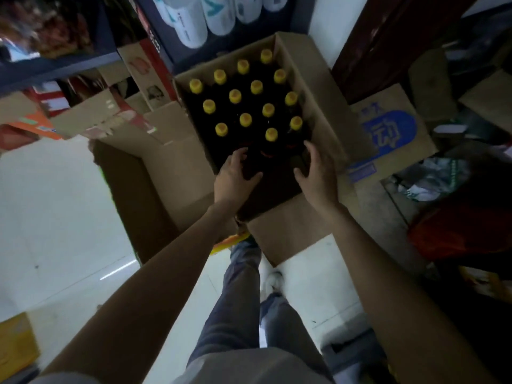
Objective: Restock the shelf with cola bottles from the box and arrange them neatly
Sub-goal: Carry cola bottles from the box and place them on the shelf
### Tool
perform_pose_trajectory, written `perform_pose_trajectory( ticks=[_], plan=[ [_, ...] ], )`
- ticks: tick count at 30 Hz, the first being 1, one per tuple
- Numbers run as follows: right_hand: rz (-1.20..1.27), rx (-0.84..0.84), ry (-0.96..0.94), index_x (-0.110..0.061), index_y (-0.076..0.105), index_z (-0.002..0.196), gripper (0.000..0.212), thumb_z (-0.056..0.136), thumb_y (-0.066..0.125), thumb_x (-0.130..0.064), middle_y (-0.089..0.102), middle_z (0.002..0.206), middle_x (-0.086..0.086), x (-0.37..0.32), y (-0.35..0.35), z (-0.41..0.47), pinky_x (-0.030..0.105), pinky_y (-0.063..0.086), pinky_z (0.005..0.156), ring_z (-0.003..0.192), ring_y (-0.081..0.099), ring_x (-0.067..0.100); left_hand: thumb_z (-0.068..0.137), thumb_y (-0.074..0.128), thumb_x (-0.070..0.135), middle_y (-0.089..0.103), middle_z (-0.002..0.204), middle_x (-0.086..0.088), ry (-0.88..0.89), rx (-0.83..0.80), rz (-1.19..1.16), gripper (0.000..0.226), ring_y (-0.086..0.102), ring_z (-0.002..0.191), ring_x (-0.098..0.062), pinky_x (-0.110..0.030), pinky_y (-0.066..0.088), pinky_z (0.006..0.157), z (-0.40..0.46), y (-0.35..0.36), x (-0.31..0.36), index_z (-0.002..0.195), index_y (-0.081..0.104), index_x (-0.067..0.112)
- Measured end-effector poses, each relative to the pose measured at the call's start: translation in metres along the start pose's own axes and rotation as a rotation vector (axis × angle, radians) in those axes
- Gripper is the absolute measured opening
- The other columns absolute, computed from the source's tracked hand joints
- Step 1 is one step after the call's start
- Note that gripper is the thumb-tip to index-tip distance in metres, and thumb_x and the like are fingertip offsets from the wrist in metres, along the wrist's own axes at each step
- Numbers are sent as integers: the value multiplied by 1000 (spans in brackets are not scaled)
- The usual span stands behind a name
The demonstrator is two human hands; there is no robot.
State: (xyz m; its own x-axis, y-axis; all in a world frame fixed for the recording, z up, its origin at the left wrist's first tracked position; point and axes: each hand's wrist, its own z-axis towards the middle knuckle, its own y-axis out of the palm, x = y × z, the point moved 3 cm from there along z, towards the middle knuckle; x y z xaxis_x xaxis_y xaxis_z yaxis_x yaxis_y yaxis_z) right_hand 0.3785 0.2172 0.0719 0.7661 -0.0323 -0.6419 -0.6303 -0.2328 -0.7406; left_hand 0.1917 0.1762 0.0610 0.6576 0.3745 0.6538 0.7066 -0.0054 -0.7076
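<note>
- The floor (55, 206) was pale tile, and the person stood on it over a crowd of cartons, legs and a white shoe showing below the arms.
- The shelf (69, 65) ran along the upper left, dark-edged, its contents too blurred to read; no cola bottle could be made out on it, so I judged the restocking hardly begun.
- An open empty carton (144, 195) lay just left of the main box, and a blue-printed carton (393, 139) sat just to its right.
- The box (318, 112) stood open on the floor, flaps spread, and it was nearly full.
- The cola bottles (256, 87) stood upright inside in tidy rows, dark bodies with yellow caps, fifteen caps countable; only the near end of the box looked dark and capless.
- By my reckoning almost everything remained: lifting bottles out, carrying them to the shelf, lining them up.
- The left hand (235, 173) reached into the near end, fingers spread and lying on a dark bottle body, thumb out to the side, not clearly closed round it.
- The right hand (315, 167) was opposite, fingers apart, cupping the dark bottle beside it; whether it truly gripped I could not tell.
</note>
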Motion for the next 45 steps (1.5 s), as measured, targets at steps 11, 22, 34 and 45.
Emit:
perform_pose_trajectory(
  ticks=[11,22,34,45],
  plan=[
    [19,-15,152,-10,31,147,85,75,76,-3,39,148,13,53,74,123,35,28,111,139,33,28,83,70,34,41,143,-7,-19,-67,185,79,39,132,-24,-40,47,91,98,82,-12,147,27,16],
    [175,152,130,-5,46,134,75,67,79,-2,52,137,11,38,58,101,17,30,104,128,47,23,74,79,30,57,126,-6,-45,6,-17,69,58,113,-26,-35,48,82,99,84,-4,126,39,10],
    [568,565,199,-24,44,122,75,61,87,-18,54,120,-27,-40,-75,-52,23,48,93,113,57,1,66,81,33,46,116,29,617,-52,-363,64,49,112,5,-21,43,95,31,-52,105,116,42,34],
    [653,978,410,-22,48,118,60,69,78,-36,57,107,-21,-20,-91,-292,29,46,90,102,58,12,59,82,39,63,109,8,814,-634,-315,62,63,102,-11,-39,52,88,-126,-17,179,113,53,33]
  ],
)
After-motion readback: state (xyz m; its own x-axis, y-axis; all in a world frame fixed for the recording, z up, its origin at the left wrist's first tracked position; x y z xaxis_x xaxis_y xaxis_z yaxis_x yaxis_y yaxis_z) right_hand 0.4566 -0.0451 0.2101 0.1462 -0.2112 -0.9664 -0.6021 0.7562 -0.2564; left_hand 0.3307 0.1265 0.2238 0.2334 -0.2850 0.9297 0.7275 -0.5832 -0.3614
